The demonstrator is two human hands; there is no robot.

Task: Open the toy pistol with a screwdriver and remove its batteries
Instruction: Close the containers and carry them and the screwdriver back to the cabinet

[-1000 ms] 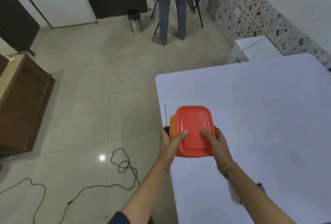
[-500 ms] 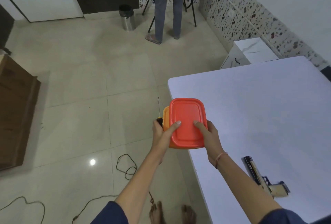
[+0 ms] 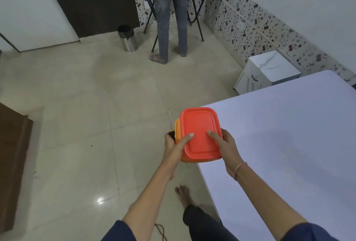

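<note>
Our left hand (image 3: 174, 147) grips the orange box (image 3: 200, 131) and the screwdriver (image 3: 171, 134); our right hand (image 3: 226, 146) grips it too, above the table (image 3: 279, 135) edge.

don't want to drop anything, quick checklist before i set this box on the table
1. Hold on box: ok, left hand and right hand both hold it.
2. Seating of red lid: ok.
3. Hold on screwdriver: ok, left hand grips it, tip away from body.
4. Box fully over table: not ok, it straddles the edge.
5. Sight of toy pistol: cannot tell, not in view.
</note>
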